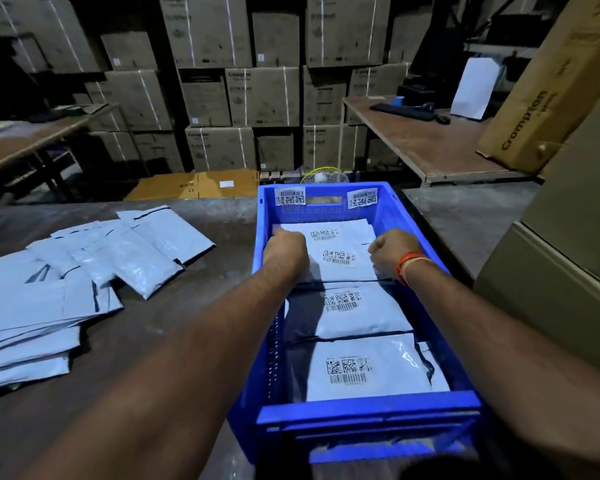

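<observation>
Two hands grasp one white plastic mailer bag with a barcode label [340,259] at the far end of the blue plastic crate [361,408].
My left hand [284,252] curls round its left edge and my right hand [392,252] clenches its right edge. Two more labelled bags [357,313] lie nearer me in the crate. A loose pile of white mailers [84,271] sits on the grey table [229,220] to the left.

One blue crate [371,408], with two barcode stickers [290,196] on its far wall. Inside it, four labelled packets [361,313] show a label: two overlapping at the far end, one in the middle, one nearest. The loose packets [84,271] on the left overlap too much for a firm count, but there are well over ten. One fan [323,176] and one keyboard [402,111].
</observation>
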Tool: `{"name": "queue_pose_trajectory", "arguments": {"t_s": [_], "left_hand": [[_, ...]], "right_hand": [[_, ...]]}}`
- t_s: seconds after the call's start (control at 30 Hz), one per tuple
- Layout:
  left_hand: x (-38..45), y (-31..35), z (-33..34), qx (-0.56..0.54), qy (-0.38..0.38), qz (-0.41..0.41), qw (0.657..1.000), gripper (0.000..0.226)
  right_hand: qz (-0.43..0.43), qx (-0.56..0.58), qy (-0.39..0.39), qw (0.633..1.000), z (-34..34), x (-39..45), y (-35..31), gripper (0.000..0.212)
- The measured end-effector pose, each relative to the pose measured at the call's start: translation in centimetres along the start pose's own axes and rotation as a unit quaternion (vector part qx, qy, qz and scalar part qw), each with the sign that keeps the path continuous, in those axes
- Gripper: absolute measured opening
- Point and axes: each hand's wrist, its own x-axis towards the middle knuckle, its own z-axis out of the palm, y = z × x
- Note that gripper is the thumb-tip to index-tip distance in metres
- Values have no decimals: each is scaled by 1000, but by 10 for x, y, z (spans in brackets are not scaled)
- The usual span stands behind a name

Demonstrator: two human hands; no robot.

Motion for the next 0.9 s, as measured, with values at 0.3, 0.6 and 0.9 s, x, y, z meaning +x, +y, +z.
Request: {"name": "queue_pose_trajectory", "arguments": {"t_s": [0.3, 0.6, 0.9], "left_hand": [[-12, -61, -62, -131, 132, -22, 982, 31], [-28, -188, -60, -142, 103, -85, 981, 26], [-24, -363, 1, -158, 24, -90, 983, 37]], "right_hand": [[-157, 18, 78, 984, -4, -19, -106, 23], [-253, -42, 31, 966, 56, -37, -237, 23], [-203, -82, -111, 969, 220, -47, -326, 42]]}}
